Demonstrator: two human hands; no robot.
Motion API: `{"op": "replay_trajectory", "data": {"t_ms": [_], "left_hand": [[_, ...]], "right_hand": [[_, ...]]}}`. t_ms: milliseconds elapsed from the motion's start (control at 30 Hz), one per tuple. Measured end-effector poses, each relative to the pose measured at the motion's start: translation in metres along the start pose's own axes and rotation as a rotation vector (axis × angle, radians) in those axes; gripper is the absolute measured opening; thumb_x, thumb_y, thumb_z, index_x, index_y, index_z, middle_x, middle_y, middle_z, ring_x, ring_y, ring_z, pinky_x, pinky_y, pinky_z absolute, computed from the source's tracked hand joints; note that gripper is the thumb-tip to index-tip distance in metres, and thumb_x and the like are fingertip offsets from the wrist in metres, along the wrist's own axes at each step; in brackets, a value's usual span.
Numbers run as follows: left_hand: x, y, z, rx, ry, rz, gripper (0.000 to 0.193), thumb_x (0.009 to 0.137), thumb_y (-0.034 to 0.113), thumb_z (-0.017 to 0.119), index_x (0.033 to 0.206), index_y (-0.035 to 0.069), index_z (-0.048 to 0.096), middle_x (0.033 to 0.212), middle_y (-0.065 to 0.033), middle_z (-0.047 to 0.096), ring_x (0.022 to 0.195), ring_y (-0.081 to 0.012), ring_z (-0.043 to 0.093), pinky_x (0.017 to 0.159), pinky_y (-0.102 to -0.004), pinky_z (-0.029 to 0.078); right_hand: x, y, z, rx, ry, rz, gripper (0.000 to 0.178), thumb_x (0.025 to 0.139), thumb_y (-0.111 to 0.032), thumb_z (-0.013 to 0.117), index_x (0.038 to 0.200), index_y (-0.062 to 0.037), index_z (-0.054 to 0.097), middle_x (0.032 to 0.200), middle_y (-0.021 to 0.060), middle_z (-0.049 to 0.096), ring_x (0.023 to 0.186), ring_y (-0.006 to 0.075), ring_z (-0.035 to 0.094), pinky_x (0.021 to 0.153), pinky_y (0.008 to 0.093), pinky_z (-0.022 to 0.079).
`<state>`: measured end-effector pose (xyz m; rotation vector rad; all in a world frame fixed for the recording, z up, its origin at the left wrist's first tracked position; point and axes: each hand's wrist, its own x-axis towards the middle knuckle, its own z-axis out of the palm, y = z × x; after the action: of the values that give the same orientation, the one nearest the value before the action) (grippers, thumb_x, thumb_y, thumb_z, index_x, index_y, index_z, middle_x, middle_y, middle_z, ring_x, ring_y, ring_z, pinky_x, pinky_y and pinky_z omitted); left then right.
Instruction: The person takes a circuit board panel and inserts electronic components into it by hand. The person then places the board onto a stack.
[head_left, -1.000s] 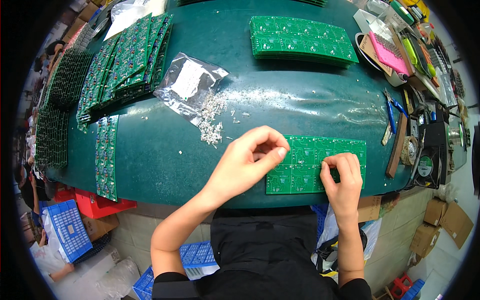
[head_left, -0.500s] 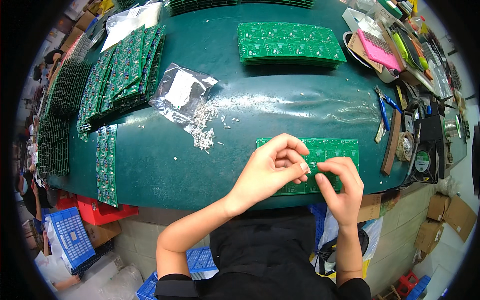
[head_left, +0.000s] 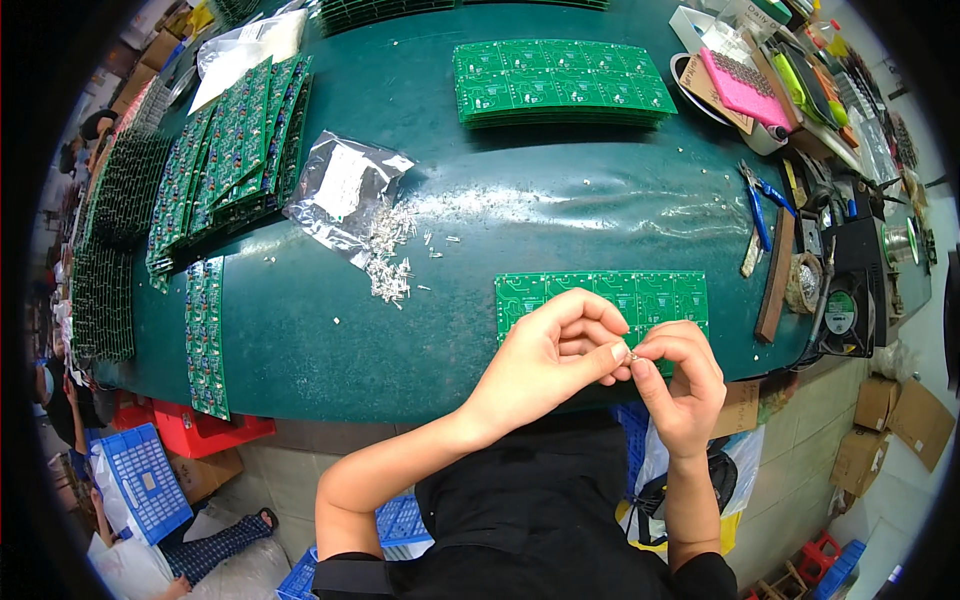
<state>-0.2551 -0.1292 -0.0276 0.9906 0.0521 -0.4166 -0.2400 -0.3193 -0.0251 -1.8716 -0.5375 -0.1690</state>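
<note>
My left hand [head_left: 560, 350] is closed, thumb and fingertips pinching a tiny pale electronic component [head_left: 631, 355]. The thumb and forefinger of my right hand [head_left: 685, 385] close on the same piece from the other side; its exact kind is too small to make out. Both hands are over a green circuit board panel [head_left: 600, 287] at the table's near edge, partly hiding its lower half. Left of it lies a loose heap of small white components with thin metal leads [head_left: 390, 265], spilling from a clear plastic bag [head_left: 345, 190].
A stack of green panels [head_left: 565, 85] stands beyond my hands. Populated boards [head_left: 235, 150] are piled at the left, with one narrow board [head_left: 207, 340] nearer. Blue-handled pliers [head_left: 757, 210], a brown bar [head_left: 775, 280] and a small black fan [head_left: 848, 312] sit at the right.
My right hand's fingertips have come together with the left hand's at the small component. The table scene has shifted slightly left in view. A person's leg has appeared at the lower left.
</note>
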Motion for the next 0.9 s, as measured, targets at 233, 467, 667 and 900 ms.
{"op": "replay_trajectory", "data": {"t_ms": [233,467,667,900], "left_hand": [[-0.03,0.025,-0.046,1.43,0.35,0.499,0.011,0.088,0.008,0.066,0.099,0.007,0.066,0.094,-0.0111,0.062,0.088,-0.0309,0.063,0.076,-0.04,0.052],[-0.061,0.039,-0.102,1.832,0.696,0.371,0.018,0.085,0.006,0.068,0.102,0.007,0.065,0.097,-0.0101,0.059,0.093,-0.0299,0.06,0.08,-0.041,0.051],[-0.056,0.038,-0.11,1.805,0.678,0.438,0.01,0.086,0.004,0.067,0.095,0.006,0.063,0.092,-0.0088,0.059,0.089,-0.0284,0.061,0.078,-0.0395,0.051],[-0.052,0.039,-0.112,1.706,0.72,0.449,0.011,0.084,0.004,0.069,0.093,0.004,0.062,0.091,-0.009,0.061,0.086,-0.0277,0.061,0.077,-0.0381,0.051]], "right_hand": [[0.009,0.037,-0.025,-0.375,0.054,0.089,0.01,0.077,0.001,0.072,0.084,-0.003,0.065,0.083,0.0084,0.062,0.079,0.0227,0.061,0.072,0.0335,0.049],[0.008,0.045,-0.023,-0.422,-0.014,0.061,0.012,0.075,0.0,0.073,0.082,-0.0051,0.065,0.082,0.005,0.061,0.078,0.0222,0.059,0.077,0.0345,0.045],[0.008,0.044,-0.026,-0.433,-0.033,0.062,0.013,0.074,0.0,0.073,0.082,-0.0057,0.066,0.081,0.0049,0.061,0.079,0.0225,0.059,0.077,0.0347,0.045],[0.014,0.041,-0.027,-0.577,-0.123,-0.079,0.017,0.075,0.001,0.073,0.088,-0.0051,0.065,0.088,0.0077,0.06,0.084,0.0272,0.058,0.076,0.0382,0.047]]}}
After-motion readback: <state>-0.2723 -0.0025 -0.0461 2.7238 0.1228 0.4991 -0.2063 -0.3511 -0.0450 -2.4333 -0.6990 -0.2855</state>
